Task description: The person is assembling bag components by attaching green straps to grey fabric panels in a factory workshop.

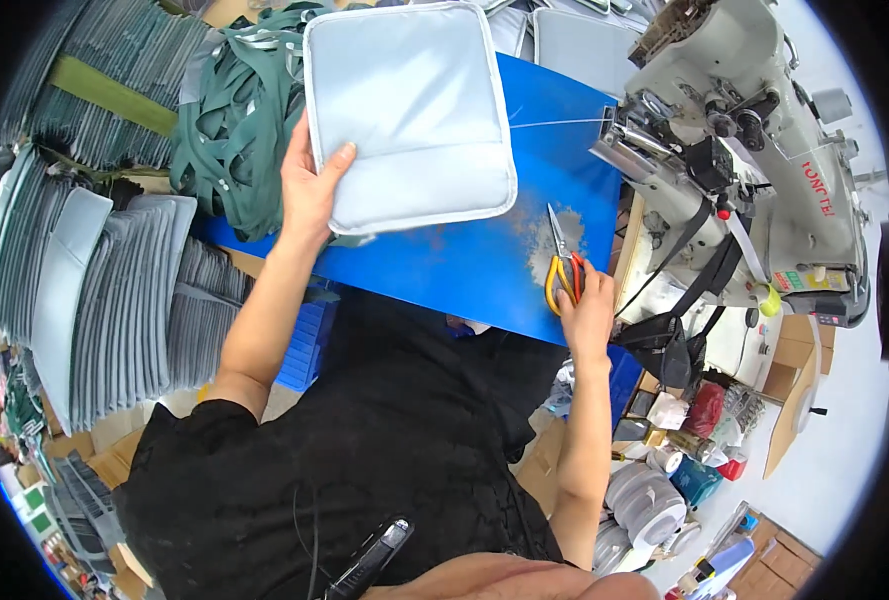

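My left hand [309,190] is closed on the left edge of a light grey padded fabric panel [409,110], thumb on its face. The panel has rounded corners, piped edges and a seam across its lower part, and is held up over the blue tabletop [414,265]. From its right edge a thin thread [559,123] runs taut to the sewing machine [744,150]. My right hand [589,312] is closed around the yellow and red handles of a pair of scissors [558,240]. The blades point away from me, over a worn patch of the tabletop.
Green straps [239,130] lie heaped at the table's left. Stacks of grey panels [124,300] stand further left, and more panels [584,50] lie at the far edge. Below the machine hang black straps [704,260]. White spools [649,500] and boxes crowd the lower right.
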A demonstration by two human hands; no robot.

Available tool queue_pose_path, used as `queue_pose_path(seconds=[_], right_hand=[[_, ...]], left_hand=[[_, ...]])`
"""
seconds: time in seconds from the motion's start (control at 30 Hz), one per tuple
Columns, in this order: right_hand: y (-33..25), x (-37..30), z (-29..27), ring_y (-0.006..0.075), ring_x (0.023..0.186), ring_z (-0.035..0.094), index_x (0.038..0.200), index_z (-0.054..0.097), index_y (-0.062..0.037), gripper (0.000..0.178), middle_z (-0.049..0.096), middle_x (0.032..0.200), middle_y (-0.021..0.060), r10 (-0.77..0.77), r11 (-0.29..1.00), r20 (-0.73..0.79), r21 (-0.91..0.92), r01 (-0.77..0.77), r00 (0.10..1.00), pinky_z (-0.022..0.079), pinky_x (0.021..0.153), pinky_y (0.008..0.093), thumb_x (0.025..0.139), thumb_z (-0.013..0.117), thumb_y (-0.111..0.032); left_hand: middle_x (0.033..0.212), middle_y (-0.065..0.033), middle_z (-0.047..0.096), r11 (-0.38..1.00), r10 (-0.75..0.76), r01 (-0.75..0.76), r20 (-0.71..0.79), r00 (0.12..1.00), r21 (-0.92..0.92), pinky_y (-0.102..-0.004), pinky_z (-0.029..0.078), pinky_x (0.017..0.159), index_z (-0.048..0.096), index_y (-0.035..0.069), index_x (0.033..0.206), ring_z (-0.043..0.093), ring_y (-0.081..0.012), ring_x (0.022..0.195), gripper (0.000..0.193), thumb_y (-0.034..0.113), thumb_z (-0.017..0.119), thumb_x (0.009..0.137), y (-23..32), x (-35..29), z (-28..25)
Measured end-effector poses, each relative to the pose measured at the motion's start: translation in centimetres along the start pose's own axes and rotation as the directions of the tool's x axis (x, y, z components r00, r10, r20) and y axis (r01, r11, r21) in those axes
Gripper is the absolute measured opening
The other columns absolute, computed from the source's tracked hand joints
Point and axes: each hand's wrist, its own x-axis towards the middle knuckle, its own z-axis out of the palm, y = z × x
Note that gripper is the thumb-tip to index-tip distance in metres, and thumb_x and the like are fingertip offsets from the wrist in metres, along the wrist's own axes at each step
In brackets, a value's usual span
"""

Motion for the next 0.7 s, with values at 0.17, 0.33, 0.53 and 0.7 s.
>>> queue_pose_path(seconds=[0.17, 0.33, 0.53, 0.7], right_hand=[[2.0, 0.1, -0.1, 0.0235, 0.068, 0.066, 0.152, 0.041, 0.0030, 0.079, 0.070, 0.091, 0.0104, 0.137, 0.985, 0.316, 0.053, -0.161, 0.939, 0.056, 0.067, 0.0352, 0.081, 0.075, -0.003], [-2.0, -0.4, -0.6, 0.0061, 0.070, 0.058, 0.155, 0.043, -0.0046, 0.072, 0.066, 0.087, -0.0002, 0.114, 0.373, 0.525, 0.764, -0.526, 0.843, 0.044, 0.061, 0.0193, 0.089, 0.073, -0.011], [-10.5, 4.8, -1.9, 0.0027, 0.073, 0.052, 0.139, 0.056, -0.0030, 0.061, 0.063, 0.086, -0.0020, 0.095, 0.621, 0.298, 0.728, -0.290, 0.950, 0.037, 0.060, 0.0227, 0.090, 0.083, -0.027], [-10.4, 6.7, -0.5, 0.0106, 0.065, 0.059, 0.128, 0.064, -0.0008, 0.059, 0.068, 0.074, 0.0025, 0.147, 0.619, 0.311, 0.712, -0.333, 0.939, 0.047, 0.062, 0.0285, 0.087, 0.085, -0.036]], left_hand=[[0.147, -0.0152, 0.053, 0.993, 0.112, -0.110, -0.039, 0.993, 0.037, -0.0354, 0.040, 0.113, 0.036, -0.003, 0.155, 0.053, -0.0223, 0.132, 0.077, 0.004, 0.077, 0.090, -0.5, -1.1, 0.0], [0.146, -0.0164, 0.054, 0.986, 0.159, -0.156, -0.042, 0.986, 0.056, -0.0357, 0.041, 0.113, 0.035, -0.003, 0.155, 0.053, -0.0218, 0.132, 0.076, 0.004, 0.076, 0.091, -0.6, -2.1, 0.7], [0.143, -0.0169, 0.056, 0.982, 0.165, -0.166, 0.021, 0.986, 0.093, -0.0354, 0.042, 0.111, 0.034, -0.003, 0.155, 0.056, -0.0216, 0.130, 0.076, 0.003, 0.075, 0.092, -0.1, -2.1, 1.7], [0.142, -0.0165, 0.057, 0.964, 0.199, -0.214, 0.106, 0.974, 0.158, -0.0351, 0.043, 0.112, 0.036, -0.004, 0.154, 0.057, -0.0217, 0.129, 0.075, 0.002, 0.076, 0.091, 1.2, -2.0, 2.0]])
